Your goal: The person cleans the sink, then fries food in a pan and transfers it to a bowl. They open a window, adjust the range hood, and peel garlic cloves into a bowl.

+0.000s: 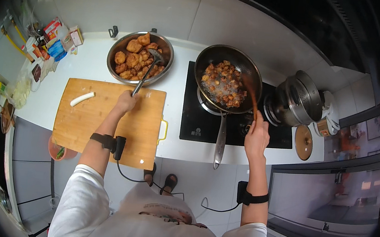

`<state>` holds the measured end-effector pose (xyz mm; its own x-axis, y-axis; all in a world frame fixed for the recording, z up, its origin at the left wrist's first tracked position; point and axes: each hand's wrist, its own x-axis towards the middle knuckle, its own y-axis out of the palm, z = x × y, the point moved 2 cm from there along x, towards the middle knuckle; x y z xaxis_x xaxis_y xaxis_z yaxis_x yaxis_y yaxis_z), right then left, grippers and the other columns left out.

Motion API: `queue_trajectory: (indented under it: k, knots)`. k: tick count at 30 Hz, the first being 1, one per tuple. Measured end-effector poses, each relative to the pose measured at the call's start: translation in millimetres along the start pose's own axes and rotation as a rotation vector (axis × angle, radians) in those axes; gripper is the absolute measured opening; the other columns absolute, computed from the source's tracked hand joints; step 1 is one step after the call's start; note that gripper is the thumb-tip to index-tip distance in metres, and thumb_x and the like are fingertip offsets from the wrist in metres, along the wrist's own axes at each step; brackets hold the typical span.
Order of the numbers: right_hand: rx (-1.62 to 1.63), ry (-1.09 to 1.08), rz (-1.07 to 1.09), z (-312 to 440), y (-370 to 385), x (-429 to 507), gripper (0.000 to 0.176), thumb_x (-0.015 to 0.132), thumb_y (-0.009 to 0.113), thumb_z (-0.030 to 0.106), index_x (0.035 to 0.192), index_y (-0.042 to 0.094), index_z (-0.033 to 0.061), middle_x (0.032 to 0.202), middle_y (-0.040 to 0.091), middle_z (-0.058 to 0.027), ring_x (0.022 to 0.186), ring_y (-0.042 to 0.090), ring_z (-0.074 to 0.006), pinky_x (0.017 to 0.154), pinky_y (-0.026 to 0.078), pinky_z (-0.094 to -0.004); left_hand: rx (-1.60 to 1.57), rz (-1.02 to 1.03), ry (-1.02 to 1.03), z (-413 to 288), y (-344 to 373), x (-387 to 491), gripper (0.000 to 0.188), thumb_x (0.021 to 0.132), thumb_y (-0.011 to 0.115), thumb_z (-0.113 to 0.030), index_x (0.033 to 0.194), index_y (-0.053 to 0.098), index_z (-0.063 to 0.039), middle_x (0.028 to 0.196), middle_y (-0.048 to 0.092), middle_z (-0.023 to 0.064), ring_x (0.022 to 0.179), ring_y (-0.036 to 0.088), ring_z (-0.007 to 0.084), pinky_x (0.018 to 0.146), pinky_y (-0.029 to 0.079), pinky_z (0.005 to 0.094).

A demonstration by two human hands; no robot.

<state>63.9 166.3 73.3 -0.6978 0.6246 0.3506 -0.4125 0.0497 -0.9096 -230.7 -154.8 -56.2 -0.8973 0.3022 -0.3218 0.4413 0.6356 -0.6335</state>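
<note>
My left hand (126, 101) grips the handle of a metal skimmer ladle (144, 75) above the cutting board. The ladle's head rests on golden-brown fried pieces (133, 60) heaped in a stainless steel bowl (110, 64). In my right hand (257, 136) is a wooden spatula (253, 95), its blade blurred at the right inside of a dark frying pan (251, 63). Small browned pieces (224, 82) sit in bubbling oil in the pan. The pan stands on the left burner, its metal handle (220, 139) pointing towards me.
A wooden cutting board (105, 127) with a white stalk (82, 99) overhangs the counter's front edge. Steamer pots (293, 98) stand on the right of the black gas hob (198, 119), near a brown lid (303, 142). Packets (56, 49) crowd the left corner. A range hood (291, 14) hangs above.
</note>
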Motion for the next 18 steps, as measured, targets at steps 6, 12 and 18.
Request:
queue_trajectory:
  k: [6,12,18]
  knots:
    - [0.013,-0.095,-0.161,27.8,-14.5,0.1,0.035,0.089,0.049,0.007,0.124,0.049,0.0078,0.086,0.054,-0.0189,0.071,0.058,-0.0363,0.061,0.048,-0.0422,-0.033,-0.181,0.185,0.0,-5.0,-16.7,0.029,0.092,0.051,-0.026,0.085,0.056,0.001,0.068,0.055,0.0124,0.066,0.053,0.0211,0.064,0.042,0.0342]
    - [0.212,-0.083,-0.088,97.0,-15.1,-7.8,0.031,0.091,0.046,0.008,0.122,0.047,0.0057,0.093,0.053,-0.0198,0.079,0.057,-0.0375,0.067,0.047,-0.0438,-0.232,-0.106,0.125,-6.2,-24.7,-24.5,0.028,0.091,0.052,-0.025,0.097,0.057,0.002,0.075,0.06,0.0194,0.074,0.058,0.0327,0.07,0.044,0.0391]
    - [0.583,-0.242,0.146,187.5,35.2,-79.5,0.034,0.089,0.045,0.004,0.124,0.045,0.0045,0.095,0.048,-0.0209,0.086,0.055,-0.0381,0.071,0.046,-0.0451,-0.263,-0.192,0.22,1.8,-59.2,-26.8,0.025,0.091,0.051,-0.024,0.097,0.056,0.0,0.071,0.057,0.0171,0.069,0.056,0.0308,0.067,0.043,0.0398]
